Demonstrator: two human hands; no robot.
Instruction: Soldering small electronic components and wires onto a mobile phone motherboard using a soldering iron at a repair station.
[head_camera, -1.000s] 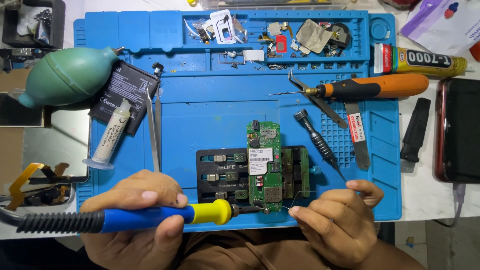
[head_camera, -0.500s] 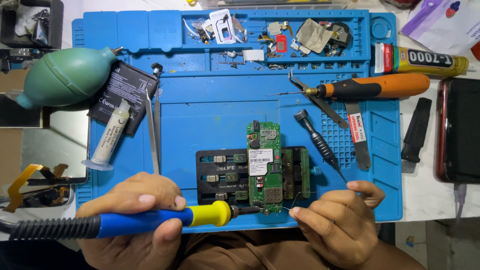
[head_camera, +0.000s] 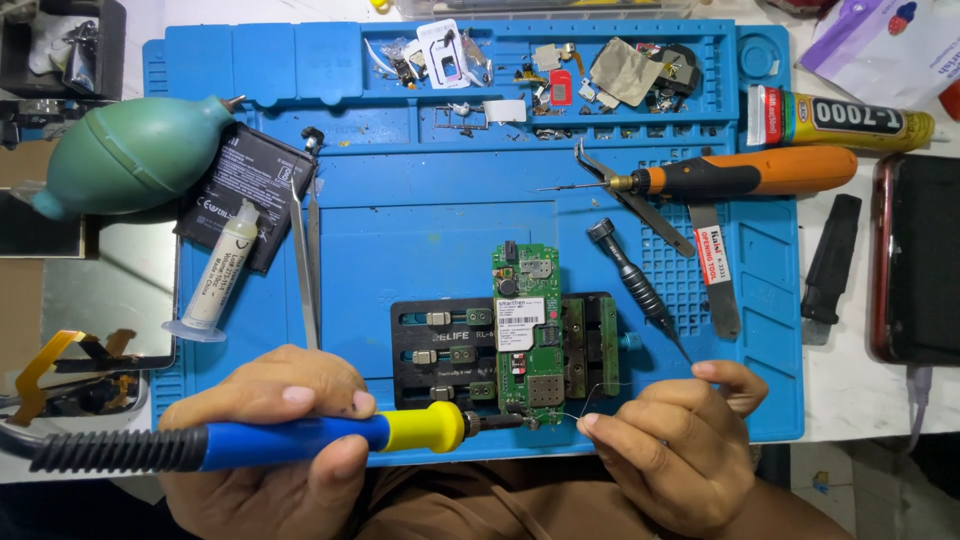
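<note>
Two hands work at the lower edge of a blue repair mat (head_camera: 400, 215). Left hand (head_camera: 270, 440): fingers wrapped fully around the blue and yellow soldering iron (head_camera: 300, 440), held level, its tip touching the bottom end of the green circuit board (head_camera: 527, 330). Right hand (head_camera: 670, 450): thumb and forefinger pinched on a thin solder wire (head_camera: 600, 395), which loops up and back down to the same joint. The board stands lengthwise, clamped in a black holder (head_camera: 440, 345) at mat centre. Near the right hand lies a black screwdriver (head_camera: 635, 285); above it, an orange-handled tool (head_camera: 750, 172). At the mat's left: tweezers (head_camera: 305, 260), syringe (head_camera: 220, 275), green blower bulb (head_camera: 135, 155)
</note>
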